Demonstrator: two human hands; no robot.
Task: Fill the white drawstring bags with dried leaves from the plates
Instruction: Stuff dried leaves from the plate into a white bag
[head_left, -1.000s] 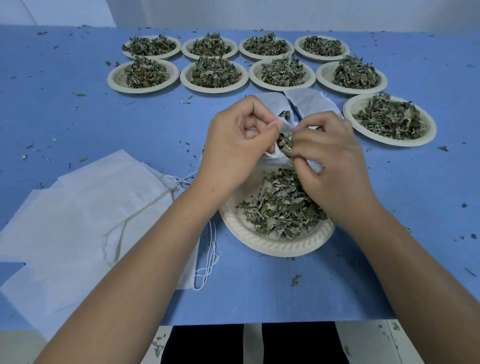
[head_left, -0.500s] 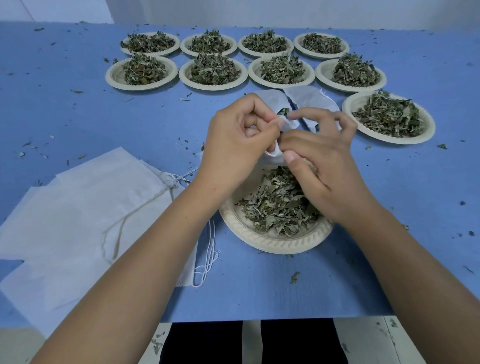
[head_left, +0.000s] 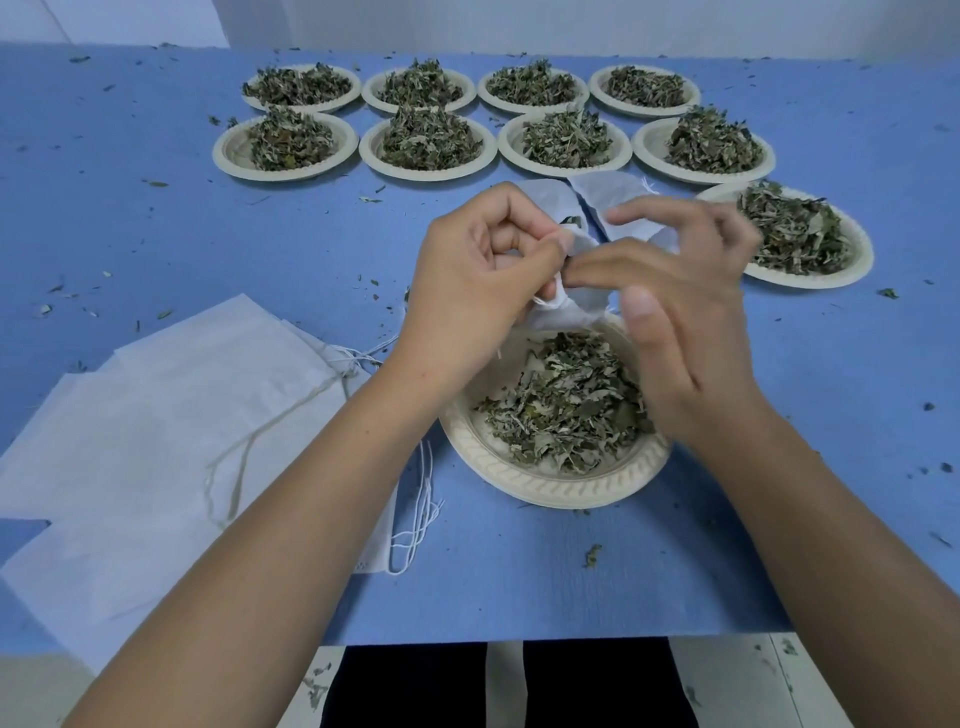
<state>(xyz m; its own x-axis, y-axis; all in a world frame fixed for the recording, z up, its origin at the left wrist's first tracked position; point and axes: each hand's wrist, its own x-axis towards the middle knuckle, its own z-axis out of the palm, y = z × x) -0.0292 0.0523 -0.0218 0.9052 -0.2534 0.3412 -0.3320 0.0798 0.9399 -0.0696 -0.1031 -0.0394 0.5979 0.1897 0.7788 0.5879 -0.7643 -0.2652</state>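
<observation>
At 9 o'clock lies a flat stack of empty white cloth bags (head_left: 171, 415). The left hand (head_left: 483, 275) pinches the gathered mouth of a small white drawstring bag (head_left: 569, 314), held over the far rim of the near cream paper plate (head_left: 550, 491). The right hand (head_left: 680, 322) is loosely spread and holds nothing visible, its index tip at the bag's mouth. The heap of dried green leaves (head_left: 566, 410) sits at 6 o'clock from that mouth. It is just under the right hand, which is likely the nearer one for the next pinch.
</observation>
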